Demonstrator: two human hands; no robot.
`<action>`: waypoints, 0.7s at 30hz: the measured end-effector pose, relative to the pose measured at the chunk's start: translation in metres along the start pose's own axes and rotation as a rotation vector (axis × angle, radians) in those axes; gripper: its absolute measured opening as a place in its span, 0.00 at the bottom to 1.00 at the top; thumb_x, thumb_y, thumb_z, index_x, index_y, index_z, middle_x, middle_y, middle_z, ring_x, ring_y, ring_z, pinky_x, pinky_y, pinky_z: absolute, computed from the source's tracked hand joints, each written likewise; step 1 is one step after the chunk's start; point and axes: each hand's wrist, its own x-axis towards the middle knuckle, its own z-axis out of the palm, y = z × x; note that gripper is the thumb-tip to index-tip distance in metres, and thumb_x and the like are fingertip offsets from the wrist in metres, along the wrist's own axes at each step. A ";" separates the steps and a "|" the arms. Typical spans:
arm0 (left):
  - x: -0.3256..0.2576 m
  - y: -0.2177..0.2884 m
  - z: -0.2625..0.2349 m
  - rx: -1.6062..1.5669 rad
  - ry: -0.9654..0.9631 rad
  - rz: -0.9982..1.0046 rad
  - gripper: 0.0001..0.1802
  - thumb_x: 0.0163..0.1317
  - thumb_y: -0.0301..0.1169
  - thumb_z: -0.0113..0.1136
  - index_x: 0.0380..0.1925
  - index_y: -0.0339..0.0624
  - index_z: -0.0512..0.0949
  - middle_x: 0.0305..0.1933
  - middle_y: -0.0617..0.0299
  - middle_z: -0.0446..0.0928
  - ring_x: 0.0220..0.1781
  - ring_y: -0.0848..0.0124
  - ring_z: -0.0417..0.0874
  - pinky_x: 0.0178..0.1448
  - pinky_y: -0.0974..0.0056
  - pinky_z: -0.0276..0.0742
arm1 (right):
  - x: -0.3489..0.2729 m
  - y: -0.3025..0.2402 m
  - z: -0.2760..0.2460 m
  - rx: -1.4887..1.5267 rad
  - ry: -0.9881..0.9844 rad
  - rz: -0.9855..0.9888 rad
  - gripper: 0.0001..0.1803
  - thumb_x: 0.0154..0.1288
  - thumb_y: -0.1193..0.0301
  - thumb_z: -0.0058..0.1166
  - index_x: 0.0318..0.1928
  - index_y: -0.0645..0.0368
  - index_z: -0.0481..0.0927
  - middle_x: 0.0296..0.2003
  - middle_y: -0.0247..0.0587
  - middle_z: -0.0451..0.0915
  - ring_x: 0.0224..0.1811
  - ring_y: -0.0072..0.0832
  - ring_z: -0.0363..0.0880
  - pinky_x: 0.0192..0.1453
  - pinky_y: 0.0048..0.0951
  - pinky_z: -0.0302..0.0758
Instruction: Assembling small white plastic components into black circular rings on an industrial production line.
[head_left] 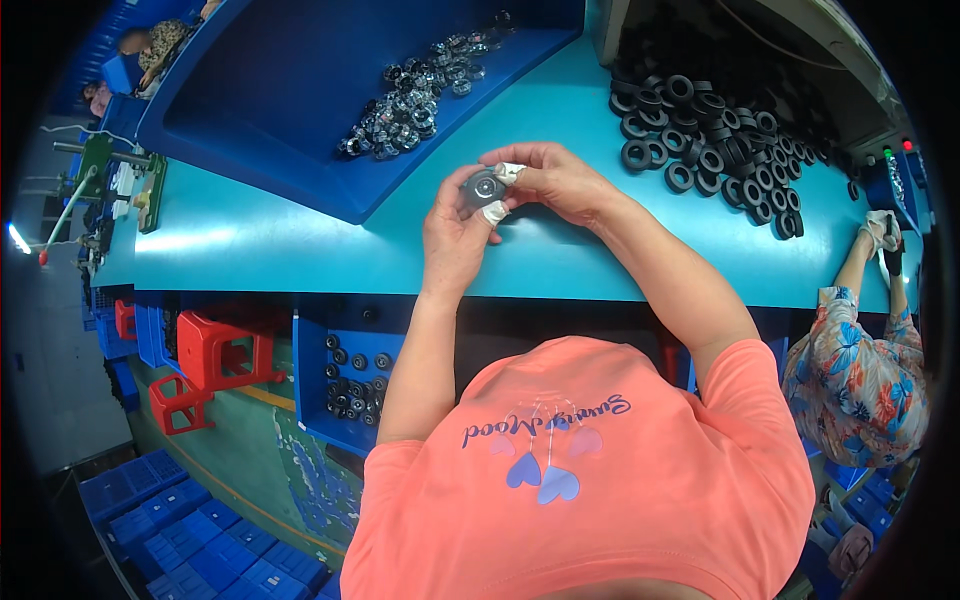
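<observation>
A small dark toy wheel (484,190) with a shiny hub is held up between my two hands, above the near part of the turquoise table (350,250). My left hand (452,232) grips it from the left, fingers curled around its edge. From the right, my right hand (562,183) closes on the same wheel with thumb and fingers. White tape or finger covers wrap some of my fingertips. Beyond my left hand, a blue bin (270,160) holds many shiny clear-and-silver hubs (405,110). Black rubber tyres (725,140) lie heaped on the table to the right.
Below the table edge at left, a blue crate (320,425) holds several finished-looking wheels (352,390). Red stools (225,350) and stacked blue crates (190,530) stand on the floor. At the far right a co-worker in a floral top (860,380) works at the table.
</observation>
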 end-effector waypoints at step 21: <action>-0.006 0.000 0.011 0.074 0.040 0.134 0.27 0.63 0.29 0.70 0.62 0.45 0.73 0.47 0.64 0.81 0.42 0.78 0.82 0.34 0.76 0.78 | 0.000 0.007 0.002 -0.045 -0.013 -0.021 0.16 0.75 0.63 0.53 0.52 0.64 0.80 0.39 0.38 0.82 0.39 0.22 0.81 0.42 0.25 0.80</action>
